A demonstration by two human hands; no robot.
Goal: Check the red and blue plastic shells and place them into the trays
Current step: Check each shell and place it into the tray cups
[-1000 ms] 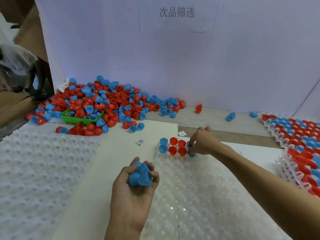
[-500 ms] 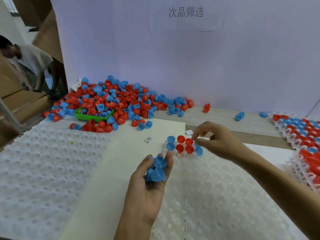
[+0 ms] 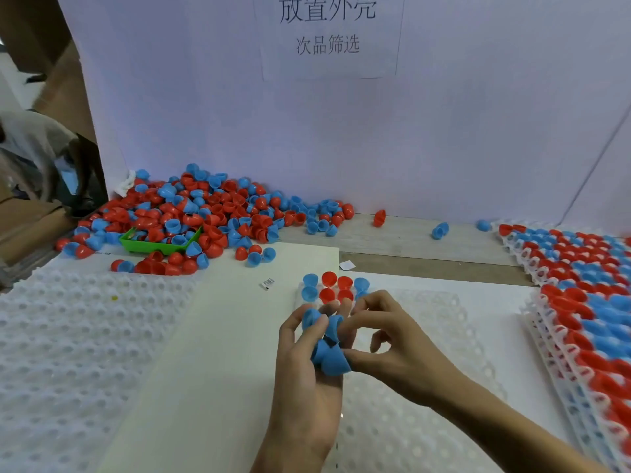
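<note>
Left hand raised palm-up over the near half of the clear dimpled plastic tray, fingers curled round a small clutch of blue plastic half-shells, thumb lying against the uppermost one. Right hand just beside it, reaching in from the tray's right side, thumb and forefinger pinched on the lowest blue shell of that clutch, remaining fingers loosely bent above. At the tray's far left corner, a short block of seated shells: blue at either end, four red in the middle, in two rows. Left of the tray, a cream flat board, a tiny barcode sticker on it. Farther left of the tray, a second white dimpled tray, its pockets bare. Beyond the tray's far left, against the pale lilac backboard, a big loose heap of red and blue plastic shells, half burying a green plastic bin. A few stray shells on the wooden tabletop behind the tray. Right of the tray, stacked trays filled with red and blue shells. On the backboard, a printed paper sign with Chinese characters.
</note>
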